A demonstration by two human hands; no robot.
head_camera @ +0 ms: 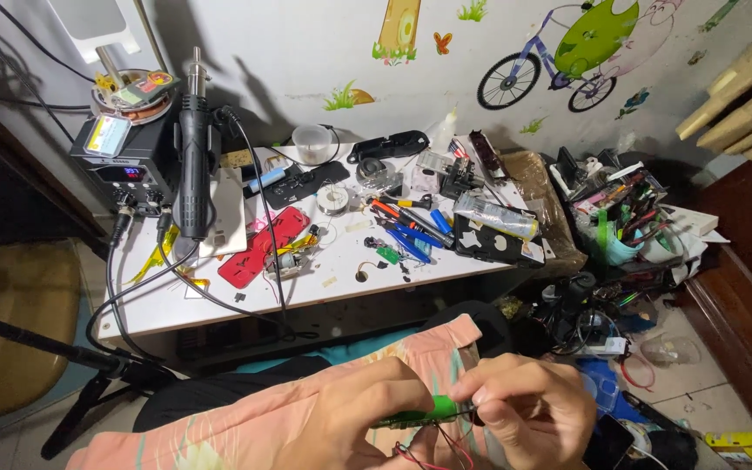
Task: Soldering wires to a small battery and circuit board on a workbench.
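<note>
Low in the head view, over my lap, both hands pinch one small green part (439, 406) with thin red and dark wires (424, 457) trailing beneath it. My left hand (363, 418) grips the part's left end with fingers curled. Closed on the right end is my right hand (537, 409), thumb and fingertips meeting at the part. A peach patterned cloth (306, 409) lies under the hands.
A white workbench (219, 300) ahead carries a soldering station (128, 161) with a hot-air handle (193, 165), a red phone case (263, 246), solder spool (334, 199), screwdrivers (406, 235) and a plastic cup (312, 143). Cluttered boxes (624, 218) stand right. A tripod (89, 383) stands left.
</note>
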